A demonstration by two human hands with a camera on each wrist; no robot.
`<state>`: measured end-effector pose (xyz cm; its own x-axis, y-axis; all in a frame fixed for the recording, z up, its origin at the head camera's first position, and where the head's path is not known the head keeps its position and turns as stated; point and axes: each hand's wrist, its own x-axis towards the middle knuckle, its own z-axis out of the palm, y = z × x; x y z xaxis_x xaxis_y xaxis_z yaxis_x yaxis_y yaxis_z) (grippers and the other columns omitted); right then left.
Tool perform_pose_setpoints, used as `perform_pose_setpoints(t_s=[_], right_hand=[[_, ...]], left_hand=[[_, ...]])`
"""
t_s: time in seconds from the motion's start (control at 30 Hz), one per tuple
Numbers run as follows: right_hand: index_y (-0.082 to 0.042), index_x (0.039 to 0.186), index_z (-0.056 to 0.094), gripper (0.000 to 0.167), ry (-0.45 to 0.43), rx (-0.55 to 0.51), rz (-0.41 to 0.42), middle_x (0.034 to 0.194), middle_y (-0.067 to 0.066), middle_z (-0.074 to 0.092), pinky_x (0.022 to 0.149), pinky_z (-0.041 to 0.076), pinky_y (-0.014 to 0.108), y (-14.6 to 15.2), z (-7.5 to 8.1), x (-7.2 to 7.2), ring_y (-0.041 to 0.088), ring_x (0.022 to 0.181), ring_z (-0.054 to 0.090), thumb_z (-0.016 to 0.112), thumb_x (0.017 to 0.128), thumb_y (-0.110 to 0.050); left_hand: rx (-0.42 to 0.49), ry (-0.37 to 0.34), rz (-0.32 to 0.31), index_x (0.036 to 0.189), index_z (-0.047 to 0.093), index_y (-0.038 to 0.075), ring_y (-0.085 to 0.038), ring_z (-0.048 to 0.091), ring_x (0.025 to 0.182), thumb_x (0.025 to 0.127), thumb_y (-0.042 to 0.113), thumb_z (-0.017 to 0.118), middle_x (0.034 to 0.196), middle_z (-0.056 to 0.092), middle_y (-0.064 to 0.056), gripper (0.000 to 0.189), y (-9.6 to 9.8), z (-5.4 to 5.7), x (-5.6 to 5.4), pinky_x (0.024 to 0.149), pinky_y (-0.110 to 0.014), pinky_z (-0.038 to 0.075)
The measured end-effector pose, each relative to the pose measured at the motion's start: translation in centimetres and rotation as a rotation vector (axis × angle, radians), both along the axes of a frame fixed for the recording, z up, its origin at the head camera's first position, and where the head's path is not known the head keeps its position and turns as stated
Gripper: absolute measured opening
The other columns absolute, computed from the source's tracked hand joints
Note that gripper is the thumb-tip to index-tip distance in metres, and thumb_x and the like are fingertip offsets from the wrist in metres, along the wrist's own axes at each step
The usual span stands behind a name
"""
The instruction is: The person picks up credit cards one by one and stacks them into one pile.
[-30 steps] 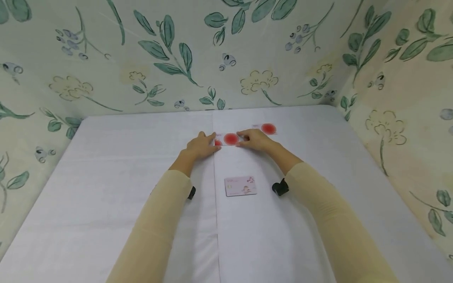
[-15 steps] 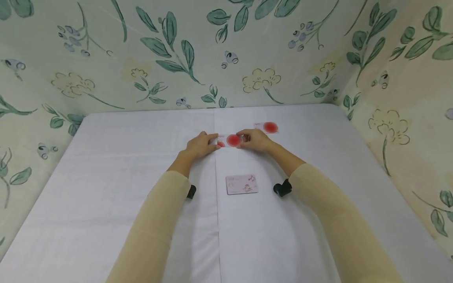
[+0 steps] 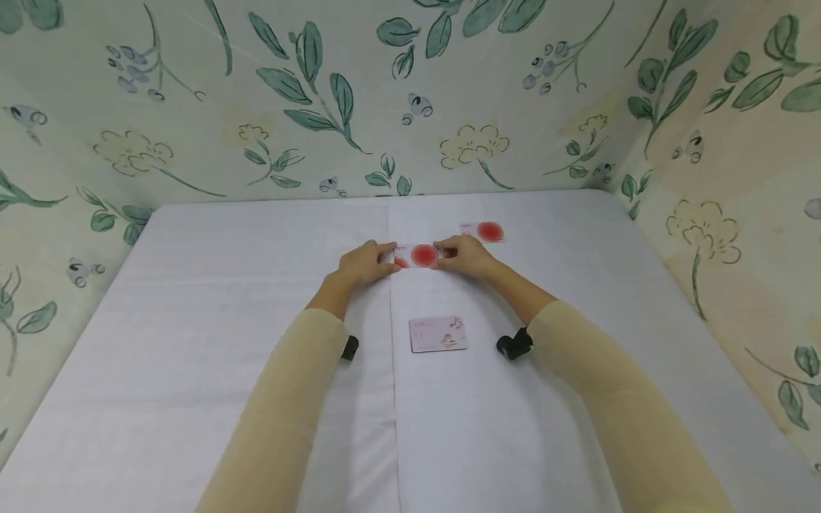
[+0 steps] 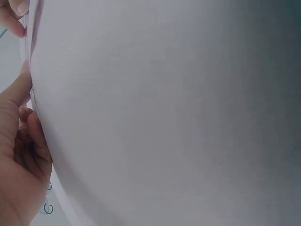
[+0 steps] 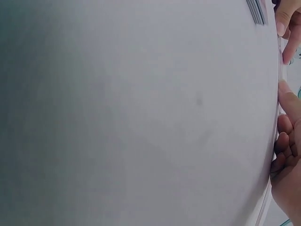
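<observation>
In the head view, a pale card with red round prints (image 3: 424, 256) lies flat toward the far side of the table. My left hand (image 3: 364, 262) holds its left end, thumb at the near corner and index finger at the far one. At the right end, my right hand (image 3: 467, 256) grips the card between thumb and index finger. A second card with a red circle (image 3: 489, 231) lies just beyond the right hand, partly hidden by it. Nearer to me sits a pink VIP card (image 3: 439, 335); the right wrist view shows stacked card edges (image 5: 256, 12).
White cloth (image 3: 224, 342) covers the table, with a seam running down its middle. Floral-patterned walls (image 3: 359, 92) rise behind the far edge and on the right. Black wrist devices (image 3: 514, 345) poke out from under both sleeves.
The head view has shifted slightly. Both hands stay at the card's two ends, and the right fingers have moved a little along its right edge.
</observation>
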<state>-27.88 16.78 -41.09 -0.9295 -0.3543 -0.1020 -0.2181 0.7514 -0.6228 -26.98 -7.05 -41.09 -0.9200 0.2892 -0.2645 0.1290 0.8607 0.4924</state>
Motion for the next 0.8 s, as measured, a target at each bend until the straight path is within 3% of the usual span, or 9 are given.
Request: perform_pose_setpoints(t_s=[0.33, 0.57, 0.73, 0.8], right_hand=[[-0.002, 0.123, 0.056, 0.046, 0.022, -0.072, -0.012, 0.09, 0.009, 0.054, 0.072, 0.039, 0.026, 0.2, -0.81, -0.18, 0.02, 0.082, 0.046, 0.073, 0.083, -0.015], [-0.003, 0.122, 0.051, 0.051, 0.005, -0.106, -0.038, 0.096, 0.009, 0.055, 0.073, 0.04, 0.028, 0.22, -0.66, -0.14, 0.021, 0.082, 0.046, 0.077, 0.08, -0.017], [-0.002, 0.122, 0.049, 0.052, 0.009, -0.133, -0.036, 0.095, 0.011, 0.057, 0.073, 0.042, 0.03, 0.21, -0.52, 0.12, 0.022, 0.08, 0.048, 0.076, 0.079, -0.014], [-0.001, 0.123, 0.051, 0.052, 0.032, -0.133, -0.013, 0.094, 0.011, 0.058, 0.084, 0.041, 0.033, 0.22, -0.57, 0.17, 0.021, 0.078, 0.048, 0.076, 0.079, -0.013]], left_hand=[[0.104, 0.04, 0.03, 0.141, 0.047, 0.025, -0.02, 0.047, 0.095, 0.087, 0.035, 0.066, 0.098, 0.049, -0.005, 0.058, -0.23, -0.49, -0.24, 0.081, -0.037, 0.036], [0.137, 0.092, 0.038, 0.138, 0.05, 0.027, -0.02, 0.049, 0.106, 0.086, 0.033, 0.068, 0.115, 0.049, -0.003, 0.055, -0.24, -0.48, 0.08, 0.088, -0.039, 0.038], [0.193, 0.077, 0.057, 0.14, 0.048, 0.027, -0.021, 0.049, 0.107, 0.086, 0.031, 0.068, 0.122, 0.053, 0.003, 0.057, -0.08, -0.68, 0.23, 0.095, -0.044, 0.037], [0.202, 0.07, 0.052, 0.141, 0.047, 0.026, -0.02, 0.049, 0.102, 0.086, 0.031, 0.069, 0.121, 0.055, 0.003, 0.06, 0.02, -0.87, 0.18, 0.094, -0.043, 0.037]])
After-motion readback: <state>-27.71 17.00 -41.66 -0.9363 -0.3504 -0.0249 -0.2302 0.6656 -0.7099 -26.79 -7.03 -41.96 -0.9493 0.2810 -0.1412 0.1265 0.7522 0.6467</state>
